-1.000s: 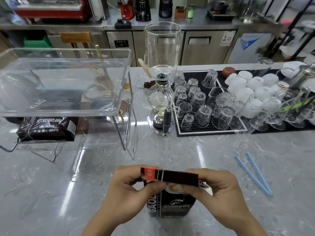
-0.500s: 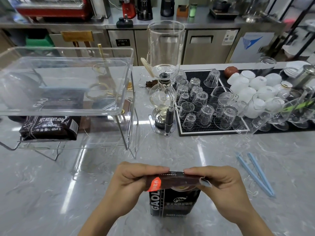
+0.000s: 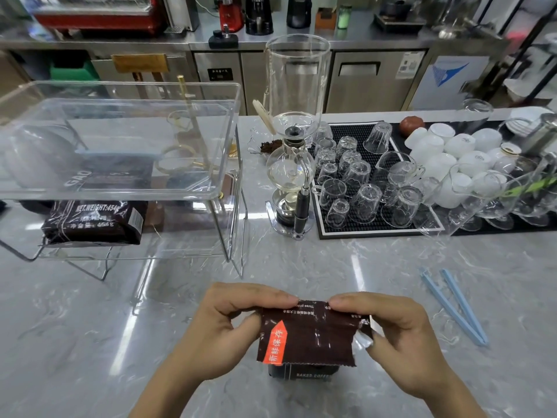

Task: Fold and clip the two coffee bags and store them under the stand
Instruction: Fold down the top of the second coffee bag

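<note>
A dark brown coffee bag (image 3: 307, 339) stands on the marble counter near the front edge. Its top flap, marked with an orange arrow label, is folded over toward me. My left hand (image 3: 223, 327) pinches the flap's left end and my right hand (image 3: 394, 336) pinches its right end. A second coffee bag (image 3: 93, 220) lies on its side under the clear acrylic stand (image 3: 223, 188) at the left. A light blue bag clip (image 3: 455, 306) lies open in a V on the counter to the right of my right hand.
A glass siphon coffee maker (image 3: 292, 176) stands behind the bag, right of the stand. A black mat (image 3: 343, 230) with several upturned glasses and white cups fills the right rear. A steel counter with machines runs along the back.
The bag's top has been rolled further over toward me, so the flap now shows its broad face with the orange label. Both hands stayed on its ends.
</note>
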